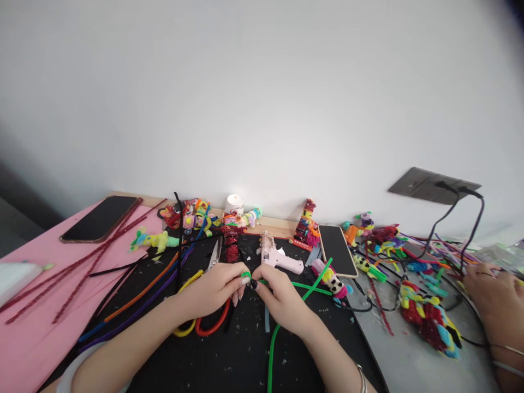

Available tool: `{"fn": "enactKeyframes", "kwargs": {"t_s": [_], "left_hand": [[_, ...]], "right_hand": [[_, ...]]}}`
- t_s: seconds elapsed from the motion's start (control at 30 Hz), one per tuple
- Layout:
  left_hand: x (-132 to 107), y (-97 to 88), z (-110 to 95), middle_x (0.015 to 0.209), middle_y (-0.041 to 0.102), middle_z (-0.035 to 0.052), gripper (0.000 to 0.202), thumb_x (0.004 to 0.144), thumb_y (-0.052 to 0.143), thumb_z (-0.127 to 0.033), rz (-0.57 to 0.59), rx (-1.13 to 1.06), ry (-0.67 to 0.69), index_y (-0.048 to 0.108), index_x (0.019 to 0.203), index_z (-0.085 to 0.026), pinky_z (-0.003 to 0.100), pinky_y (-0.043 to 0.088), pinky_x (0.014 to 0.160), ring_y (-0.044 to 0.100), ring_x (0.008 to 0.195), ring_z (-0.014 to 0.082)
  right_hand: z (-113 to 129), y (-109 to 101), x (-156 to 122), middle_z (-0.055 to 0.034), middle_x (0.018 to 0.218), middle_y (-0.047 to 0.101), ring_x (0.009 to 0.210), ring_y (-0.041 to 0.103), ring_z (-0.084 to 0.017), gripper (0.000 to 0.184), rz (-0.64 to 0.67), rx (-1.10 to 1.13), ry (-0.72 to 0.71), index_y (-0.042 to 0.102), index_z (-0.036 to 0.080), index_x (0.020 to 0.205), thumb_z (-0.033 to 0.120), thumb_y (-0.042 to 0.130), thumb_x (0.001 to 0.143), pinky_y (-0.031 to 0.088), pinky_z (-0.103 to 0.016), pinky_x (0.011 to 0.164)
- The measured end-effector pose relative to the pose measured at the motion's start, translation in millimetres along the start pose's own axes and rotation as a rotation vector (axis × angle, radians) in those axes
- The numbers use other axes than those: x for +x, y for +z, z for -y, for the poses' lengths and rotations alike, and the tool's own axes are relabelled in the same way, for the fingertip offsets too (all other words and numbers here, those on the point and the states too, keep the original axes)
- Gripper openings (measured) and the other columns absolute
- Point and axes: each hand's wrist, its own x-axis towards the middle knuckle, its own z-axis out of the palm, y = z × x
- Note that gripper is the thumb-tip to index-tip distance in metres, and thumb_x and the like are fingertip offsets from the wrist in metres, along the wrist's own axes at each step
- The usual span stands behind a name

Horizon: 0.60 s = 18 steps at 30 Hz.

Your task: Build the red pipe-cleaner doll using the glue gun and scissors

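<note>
In the middle of the black work mat (303,360), my left hand (225,281) and my right hand (275,289) meet at the fingertips. Both are closed in a pinch on a green pipe cleaner (272,355), small bits of which show between the fingers. Lengths of it run out past my right hand, some crossing, one curving down toward me. At my right thumb tip is a small black spot that I cannot make out clearly. Under my left hand and wrist lie scissors (215,254), partly hidden, with a red loop and a yellow loop showing below.
Behind my hands lies a pink glue gun (284,261). Pipe-cleaner figures (158,241) line the back; red stems (82,267) and a dark phone (102,218) rest on pink board. To the right are a pale phone (338,250), black cords (434,224) and another person's hand (489,289).
</note>
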Motion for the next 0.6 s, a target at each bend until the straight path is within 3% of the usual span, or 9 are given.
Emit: {"fn": "enactKeyframes", "kwargs": {"t_s": [0.6], "left_hand": [[0.8, 1.4, 1.2, 0.068, 0.058, -0.0024, 0.025, 0.096, 0.036, -0.027, -0.007, -0.044, -0.022, 0.050, 0.077, -0.019, 0.024, 0.046, 0.063, 0.060, 0.060, 0.0122]], "right_hand": [[-2.3, 6.1, -0.9, 0.0000, 0.081, 0.056, 0.075, 0.051, -0.015, 0.013, -0.019, -0.169, 0.043, 0.051, 0.020, 0.084, 0.009, 0.045, 0.087, 0.036, -0.026, 0.069]]}}
